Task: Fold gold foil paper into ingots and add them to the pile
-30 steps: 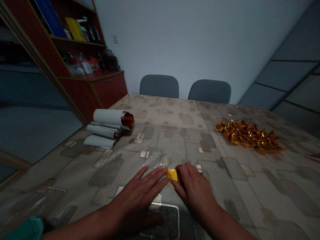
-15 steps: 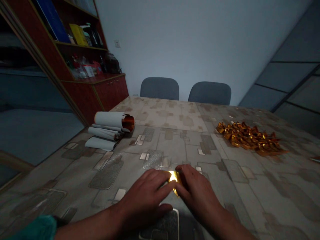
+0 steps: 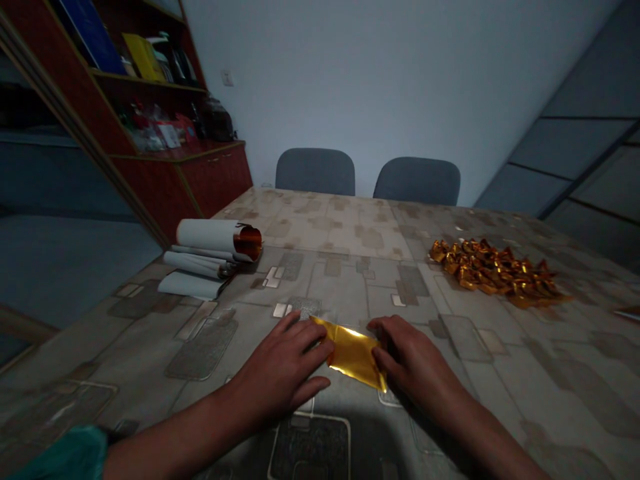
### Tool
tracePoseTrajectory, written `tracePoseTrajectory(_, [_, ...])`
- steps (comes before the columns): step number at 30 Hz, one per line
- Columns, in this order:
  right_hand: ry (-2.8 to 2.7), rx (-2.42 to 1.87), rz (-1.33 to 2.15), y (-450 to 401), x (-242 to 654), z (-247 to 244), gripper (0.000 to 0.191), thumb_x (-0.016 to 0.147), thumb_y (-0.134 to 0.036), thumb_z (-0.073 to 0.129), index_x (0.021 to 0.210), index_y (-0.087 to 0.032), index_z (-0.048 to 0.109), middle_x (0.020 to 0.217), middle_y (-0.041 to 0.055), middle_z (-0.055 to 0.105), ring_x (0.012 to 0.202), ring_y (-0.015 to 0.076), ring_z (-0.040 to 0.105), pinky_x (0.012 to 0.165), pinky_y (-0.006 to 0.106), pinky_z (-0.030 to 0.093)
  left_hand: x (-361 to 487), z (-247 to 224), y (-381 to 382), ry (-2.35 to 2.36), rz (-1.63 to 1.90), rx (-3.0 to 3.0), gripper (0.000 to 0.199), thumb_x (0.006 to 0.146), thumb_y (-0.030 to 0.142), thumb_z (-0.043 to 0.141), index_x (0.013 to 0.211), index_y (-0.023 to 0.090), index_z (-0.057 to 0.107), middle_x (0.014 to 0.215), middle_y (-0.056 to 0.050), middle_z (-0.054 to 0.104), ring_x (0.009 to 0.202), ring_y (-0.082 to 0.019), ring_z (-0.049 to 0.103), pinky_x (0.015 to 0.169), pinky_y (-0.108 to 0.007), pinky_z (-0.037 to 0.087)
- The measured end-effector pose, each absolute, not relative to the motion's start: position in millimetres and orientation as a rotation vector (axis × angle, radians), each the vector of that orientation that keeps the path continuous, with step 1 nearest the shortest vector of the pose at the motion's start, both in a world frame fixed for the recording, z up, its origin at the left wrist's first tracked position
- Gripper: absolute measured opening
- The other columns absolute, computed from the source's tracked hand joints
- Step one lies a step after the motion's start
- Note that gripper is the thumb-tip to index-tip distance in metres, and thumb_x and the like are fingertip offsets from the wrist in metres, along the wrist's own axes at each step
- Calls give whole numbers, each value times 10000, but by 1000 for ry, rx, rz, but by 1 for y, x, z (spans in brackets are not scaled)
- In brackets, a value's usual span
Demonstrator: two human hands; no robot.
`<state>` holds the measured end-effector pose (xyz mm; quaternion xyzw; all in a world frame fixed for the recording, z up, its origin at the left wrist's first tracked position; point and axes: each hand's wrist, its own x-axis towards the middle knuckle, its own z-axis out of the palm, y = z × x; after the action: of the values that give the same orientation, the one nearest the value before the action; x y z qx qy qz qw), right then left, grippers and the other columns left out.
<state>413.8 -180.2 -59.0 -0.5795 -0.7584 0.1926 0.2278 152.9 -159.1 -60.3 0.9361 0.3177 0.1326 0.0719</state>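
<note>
While both grips lie open, the left hand (image 3: 283, 363) and right hand (image 3: 415, 353) press gold foil (image 3: 353, 353) flat.

readable text: none | shelf folders (image 3: 143, 57): labels illegible (too small, too dim)

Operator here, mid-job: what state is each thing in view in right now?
left hand: open, on the foil's left end
right hand: open, on the foil's right end
gold foil sheet: flat on the table
foil pieces: crumpled, heaped
foil roll: rolled, copper inside showing
cabinet doors: shut
</note>
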Motion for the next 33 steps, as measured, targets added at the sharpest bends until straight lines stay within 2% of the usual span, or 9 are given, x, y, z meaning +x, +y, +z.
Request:
tracePoseTrajectory(6, [-2062, -1531, 780, -187, 399, -53, 282, 816, -97, 527, 1048, -179, 665, 671, -4, 640, 588, 170, 568, 572, 264, 391, 150, -60, -155, 897, 480, 2814, 284, 978, 346, 558, 1224, 216, 615, 1315, -104, 640, 1229, -281, 567, 1167, -547, 253])
tracePoseTrajectory(9, [-1954, -1481, 927, -189, 396, -52, 218, 815, -119, 537, 980, -186, 664, 582, -47, 550, 525, 138, 486, 528, 243, 324, 150, -59, -156, 885, 492, 2805, 330, 970, 396, 576, 1235, 205, 615, 1289, -107, 653, 1156, -284, 586, 1097, -515, 356])
tracePoseTrajectory(13, [-1604, -1383, 1247, -190, 393, -54, 68, 831, -237, 585, 871, -192, 617, 574, -72, 458, 507, 113, 408, 491, 227, 293, 153, -58, -160, 865, 550, 2787, 380, 964, 443, 567, 1239, 184, 608, 1244, -135, 655, 1080, -292, 598, 948, -457, 468])
tracePoseTrajectory(17, [-1439, -1328, 1325, -190, 388, -55, 144, 809, -320, 658, 816, -187, 605, 574, -74, 450, 515, 102, 385, 494, 225, 298, 160, -60, -168, 725, 584, 2762, 554, 872, 507, 670, 1304, 179, 558, 1304, -155, 620, 1116, -319, 584, 919, -467, 478])
tracePoseTrajectory(22, [-1378, -1312, 1341, -190, 382, -54, 204, 765, -368, 710, 783, -183, 627, 576, -62, 477, 530, 107, 416, 509, 232, 326, 165, -59, -174, 735, 516, 2703, 654, 791, 448, 777, 1336, 196, 519, 1346, -127, 602, 1169, -322, 564, 960, -462, 471])
tracePoseTrajectory(28, [-1136, -1201, 1545, -192, 376, -53, 342, 749, -460, 791, 856, -183, 621, 563, -86, 465, 472, 72, 370, 475, 206, 271, 171, -61, -179, 810, 602, 2639, 535, 776, 453, 784, 1181, 185, 561, 1212, -114, 644, 1070, -304, 605, 898, -429, 503])
tracePoseTrajectory(31, [-1146, -1151, 1550, -192, 378, -53, 319, 812, -470, 746, 863, -181, 623, 527, -90, 452, 461, 74, 373, 482, 210, 274, 173, -63, -179, 847, 633, 2629, 214, 888, 283, 631, 1068, 180, 576, 1151, -107, 657, 1028, -274, 616, 877, -400, 516])
tracePoseTrajectory(32, [-1183, -1156, 1525, -192, 380, -52, 297, 854, -471, 701, 878, -183, 628, 535, -80, 467, 466, 82, 390, 482, 214, 287, 173, -64, -178, 854, 639, 2637, 136, 912, 205, 554, 1043, 177, 578, 1148, -108, 658, 1029, -264, 616, 887, -395, 516])
tracePoseTrajectory(33, [-1239, -1175, 1477, -192, 382, -51, 269, 899, -458, 645, 910, -189, 635, 567, -63, 500, 482, 95, 420, 485, 220, 310, 172, -65, -177, 857, 646, 2639, 142, 921, 148, 490, 1029, 174, 579, 1145, -110, 657, 1032, -256, 615, 900, -392, 515])
